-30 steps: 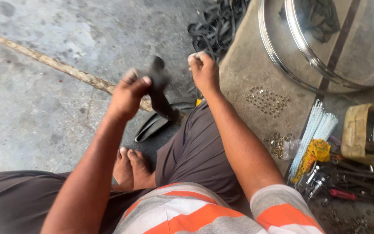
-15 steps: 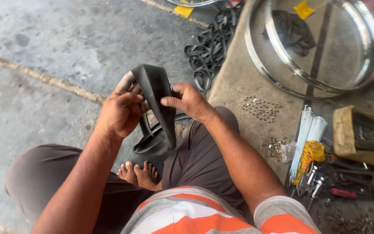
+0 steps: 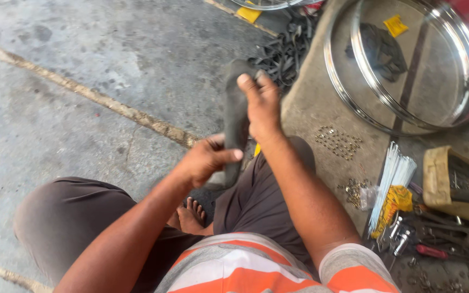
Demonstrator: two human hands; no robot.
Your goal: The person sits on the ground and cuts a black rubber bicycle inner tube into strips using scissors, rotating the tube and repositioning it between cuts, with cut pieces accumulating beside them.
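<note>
Now, change since a moment ago: you are no longer holding the black rubber strip (image 3: 235, 116) folded between both hands; you are stretching it out lengthwise, away from your body.
Right hand: your right hand (image 3: 262, 106) is reaching forward, fingers pressing together around the far end of the strip.
Left hand: your left hand (image 3: 207, 160) is staying close to your lap, clamping the near end between thumb and fingers.
Strip position: it is hanging taut between your two hands, above your knees and bare feet (image 3: 191, 214), over the concrete floor (image 3: 82, 65).
Meaning: judging by the pull, you are working along the rubber's length, not bending it.
Surroundings: two shiny wheel rims (image 3: 408, 65) are lying to your right, with a bundle of spokes (image 3: 392, 179), loose small metal pieces (image 3: 338, 142) and a tool box (image 3: 457, 184) nearby; a heap of black rubber scraps (image 3: 283, 51) is lying just beyond your right hand.
</note>
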